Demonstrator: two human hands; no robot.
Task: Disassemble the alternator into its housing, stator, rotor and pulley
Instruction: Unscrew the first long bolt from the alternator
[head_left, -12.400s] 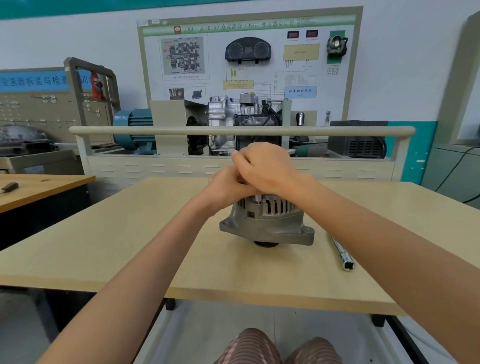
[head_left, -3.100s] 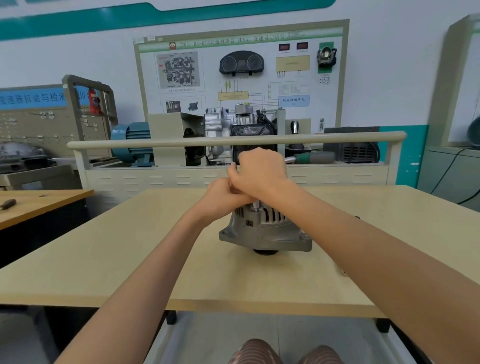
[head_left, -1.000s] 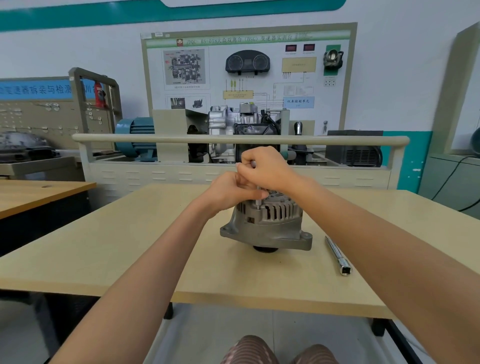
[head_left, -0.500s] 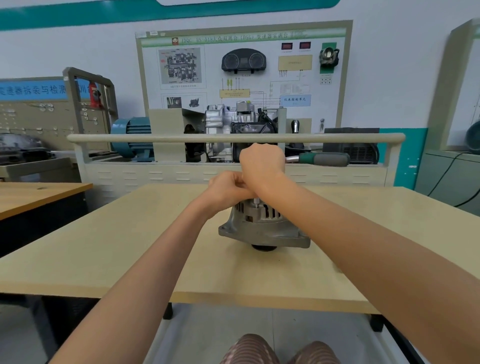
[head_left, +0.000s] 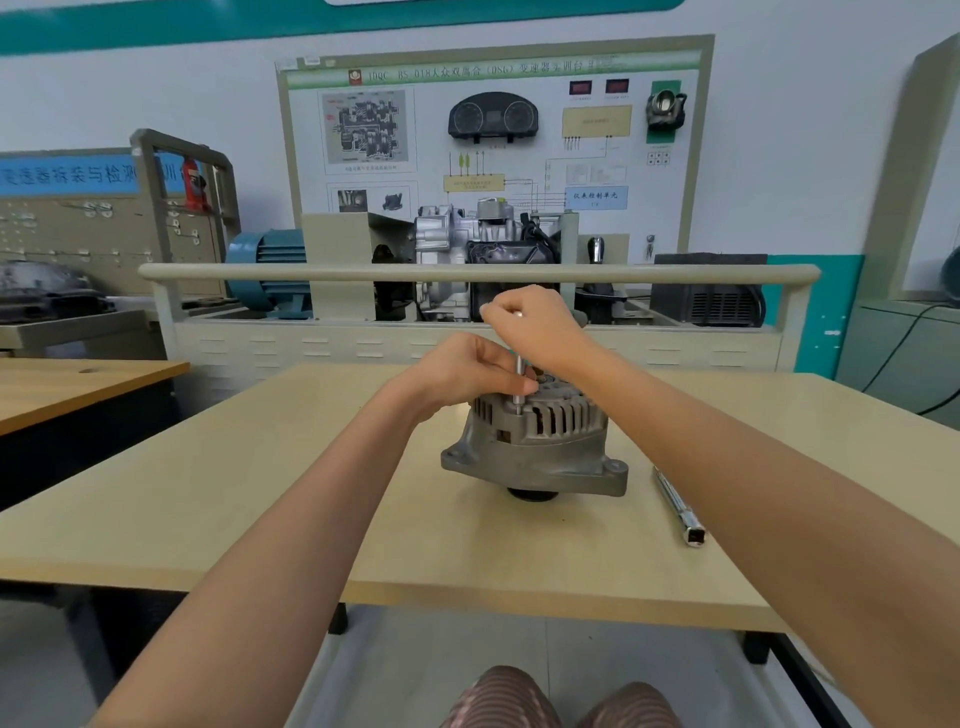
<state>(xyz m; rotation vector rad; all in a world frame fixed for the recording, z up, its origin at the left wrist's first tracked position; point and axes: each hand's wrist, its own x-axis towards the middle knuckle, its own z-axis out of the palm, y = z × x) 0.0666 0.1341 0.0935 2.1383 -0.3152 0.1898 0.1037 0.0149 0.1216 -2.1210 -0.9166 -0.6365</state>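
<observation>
A grey cast alternator (head_left: 540, 447) stands on the tan table (head_left: 260, 493), its dark pulley (head_left: 531, 493) underneath. A thin metal shaft of a tool (head_left: 517, 387) stands upright on the alternator's slotted top edge. My right hand (head_left: 535, 325) is closed around the tool's upper end, above the alternator. My left hand (head_left: 470, 376) pinches the shaft low down, fingers resting against the housing top. The tool's tip is hidden among the fingers and fins.
A chrome socket extension bar (head_left: 678, 506) lies on the table right of the alternator, beside my right forearm. Behind the table runs a beige rail (head_left: 467, 273) with a gearbox training stand (head_left: 467, 254) and wall board. Another wooden table (head_left: 78, 384) stands at left.
My right hand has risen and turned on the tool's top, uncovering the shaft and the alternator's top. The extension bar shows again beside my right forearm. The alternator stays put.
</observation>
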